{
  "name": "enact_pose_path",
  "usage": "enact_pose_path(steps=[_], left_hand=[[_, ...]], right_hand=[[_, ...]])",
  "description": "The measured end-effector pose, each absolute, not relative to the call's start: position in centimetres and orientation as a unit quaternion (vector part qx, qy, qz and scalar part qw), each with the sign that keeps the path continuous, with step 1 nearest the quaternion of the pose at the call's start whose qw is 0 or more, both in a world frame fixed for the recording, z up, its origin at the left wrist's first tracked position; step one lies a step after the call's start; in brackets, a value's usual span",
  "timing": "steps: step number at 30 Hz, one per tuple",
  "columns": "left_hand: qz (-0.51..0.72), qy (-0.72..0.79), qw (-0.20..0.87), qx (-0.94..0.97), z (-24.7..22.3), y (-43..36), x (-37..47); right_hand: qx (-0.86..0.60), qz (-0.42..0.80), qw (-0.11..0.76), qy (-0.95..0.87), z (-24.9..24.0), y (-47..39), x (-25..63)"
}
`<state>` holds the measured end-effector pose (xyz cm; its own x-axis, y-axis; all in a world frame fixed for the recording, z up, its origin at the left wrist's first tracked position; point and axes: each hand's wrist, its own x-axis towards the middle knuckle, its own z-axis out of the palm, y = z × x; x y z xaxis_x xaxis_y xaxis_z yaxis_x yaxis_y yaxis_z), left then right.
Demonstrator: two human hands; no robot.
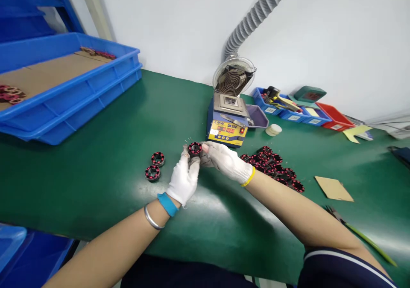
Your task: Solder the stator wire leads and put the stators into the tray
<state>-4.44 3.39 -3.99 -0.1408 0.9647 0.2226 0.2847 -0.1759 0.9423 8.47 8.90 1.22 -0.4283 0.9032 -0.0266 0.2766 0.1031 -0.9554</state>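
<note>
Both gloved hands hold one motor stator (195,149), a black ring with pink-red segments and thin wire ends sticking up from it. My left hand (184,177), in a white glove, closes around its left and lower side. From the right, my right hand (226,158) pinches it with bare-looking fingertips; some fingers are hidden behind it. Left of my hands, two similar stators, an upper one (158,158) and a lower one (152,173), lie on the green table (105,181). A pile of such stators (270,166) lies beyond my right wrist.
A solder pot (226,128) with a lit display stands just behind my hands, under a fan hood (235,81) and grey hose (256,17). A large blue crate (96,96) is at left. Small bins (294,115), a cardboard piece (333,189) and green-handled cutters (361,234) sit at right.
</note>
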Motion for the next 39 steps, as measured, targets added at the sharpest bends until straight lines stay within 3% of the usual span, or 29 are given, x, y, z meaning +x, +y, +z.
enact_pose_path(steps=[4,7,9,14,19,30,39], left_hand=[[0.525,0.508,0.326,0.601,-4.5,3.5,-4.5],[0.494,0.512,0.354,0.608,-4.3,3.2,-4.2],[0.449,0.542,0.355,0.616,-4.1,2.9,-4.0],[0.348,0.555,0.25,0.713,-4.4,2.5,-3.4],[0.308,0.54,0.185,0.761,-5.2,2.5,-3.2],[0.273,0.529,0.171,0.785,-4.8,2.0,-3.1],[0.241,0.536,0.156,0.794,-4.5,2.0,-3.1]], right_hand=[[-0.492,0.586,0.217,-0.606,2.2,9.1,9.5],[-0.489,0.581,0.218,-0.613,3.1,10.1,10.2],[-0.517,0.503,0.271,-0.637,4.1,11.7,11.0],[-0.572,0.154,0.417,-0.69,7.9,19.1,14.3],[-0.646,0.012,0.375,-0.665,9.9,24.1,15.9],[-0.681,-0.044,0.295,-0.669,7.7,26.2,15.7],[-0.676,-0.057,0.316,-0.663,8.3,26.3,15.8]])
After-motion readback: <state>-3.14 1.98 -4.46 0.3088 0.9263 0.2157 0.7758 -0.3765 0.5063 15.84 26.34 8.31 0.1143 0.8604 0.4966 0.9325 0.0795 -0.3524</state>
